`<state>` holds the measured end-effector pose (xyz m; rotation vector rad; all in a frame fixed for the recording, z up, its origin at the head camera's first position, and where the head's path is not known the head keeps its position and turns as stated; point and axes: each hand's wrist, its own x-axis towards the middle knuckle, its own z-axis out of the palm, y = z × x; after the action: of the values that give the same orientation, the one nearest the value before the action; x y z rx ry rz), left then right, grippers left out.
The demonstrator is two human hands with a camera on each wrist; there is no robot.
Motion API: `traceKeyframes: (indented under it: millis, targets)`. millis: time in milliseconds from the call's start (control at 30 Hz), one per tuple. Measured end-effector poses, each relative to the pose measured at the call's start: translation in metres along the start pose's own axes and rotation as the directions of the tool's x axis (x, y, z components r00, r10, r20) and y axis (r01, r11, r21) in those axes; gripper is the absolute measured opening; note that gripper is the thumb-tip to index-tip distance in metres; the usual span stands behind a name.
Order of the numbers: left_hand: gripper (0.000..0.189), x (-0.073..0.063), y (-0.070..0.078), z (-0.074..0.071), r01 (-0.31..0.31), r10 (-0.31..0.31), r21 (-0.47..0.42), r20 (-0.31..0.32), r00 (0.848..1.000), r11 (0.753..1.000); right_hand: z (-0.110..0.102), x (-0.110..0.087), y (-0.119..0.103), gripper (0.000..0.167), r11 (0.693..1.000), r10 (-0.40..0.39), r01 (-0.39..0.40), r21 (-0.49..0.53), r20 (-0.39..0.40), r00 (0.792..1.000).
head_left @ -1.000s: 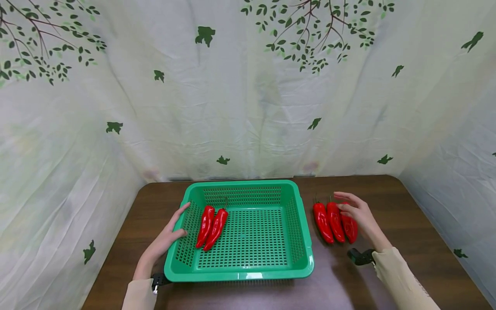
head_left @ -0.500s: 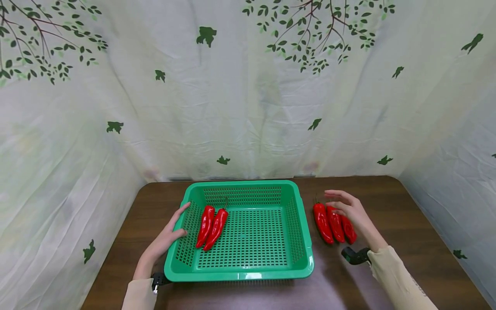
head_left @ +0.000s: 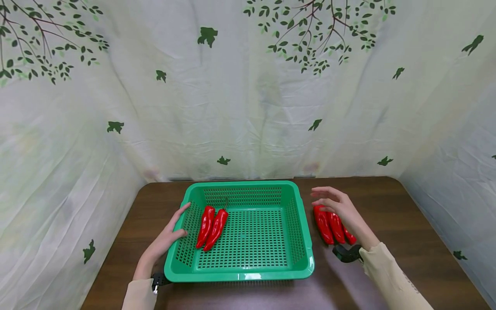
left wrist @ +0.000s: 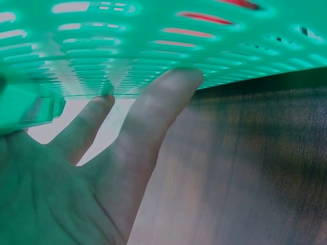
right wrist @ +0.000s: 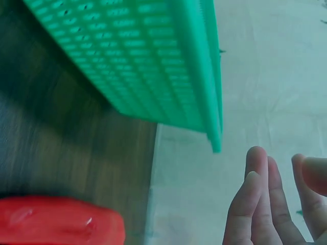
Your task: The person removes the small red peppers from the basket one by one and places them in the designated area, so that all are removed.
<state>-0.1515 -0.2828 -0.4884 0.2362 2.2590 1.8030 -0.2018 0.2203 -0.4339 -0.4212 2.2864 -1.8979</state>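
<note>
A green plastic basket [head_left: 248, 275] with slotted walls stands on the table. Inside its left part lie two red chili peppers [head_left: 215, 229], side by side. My left hand [head_left: 165, 238] rests against the basket's left side, fingers extended; in the left wrist view its thumb [left wrist: 153, 112] touches the slotted wall from outside. Right of the basket, several red peppers [head_left: 323, 224] lie in a row on the table. Over their upper ends hovers my right hand [head_left: 341, 209], fingers loosely extended and holding nothing. It hides the stem ends of those peppers.
The brown wooden table [head_left: 410, 232] extends on both sides of the basket. Behind it hangs a pale curtain [head_left: 248, 107] printed with leaves and birds. Each wrist wears a black camera, such as the right wrist camera [head_left: 346, 253].
My right hand has moved left across the row of peppers, toward the basket, uncovering more of the rightmost ones. My left hand, the basket and the peppers have stayed in place.
</note>
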Motion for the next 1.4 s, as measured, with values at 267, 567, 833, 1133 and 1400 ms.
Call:
traceKeyframes:
  millis: [267, 567, 833, 1133, 1400]
  targets:
    - [0.075, 0.0, 0.0, 0.0, 0.003, -0.003, 0.008, -0.001, 1.0, 1.0, 0.017, 0.007, -0.007, 0.035, 0.999, -0.006, 0.004, 0.042, 0.043, 0.999]
    - [0.075, -0.001, 0.0, 0.0, -0.002, 0.002, 0.0, 0.005, 1.0, 1.0, 0.044, 0.017, -0.014, 0.037, 0.997, 0.018, -0.027, 0.079, 0.116, 0.993]
    - [0.076, -0.001, 0.0, 0.0, 0.002, -0.002, -0.001, 0.002, 1.0, 1.0, 0.062, 0.025, -0.019, 0.034, 0.998, 0.019, -0.03, 0.064, 0.16, 0.987]
    - [0.075, 0.0, 0.0, 0.0, -0.001, 0.001, 0.005, 0.002, 1.0, 1.0, 0.074, 0.032, -0.02, 0.033, 0.997, 0.008, -0.021, 0.073, 0.184, 0.983]
    - [0.076, -0.001, 0.001, 0.0, 0.003, -0.003, -0.003, 0.001, 1.0, 1.0, 0.087, 0.039, -0.021, 0.034, 0.997, 0.011, -0.027, 0.074, 0.207, 0.978]
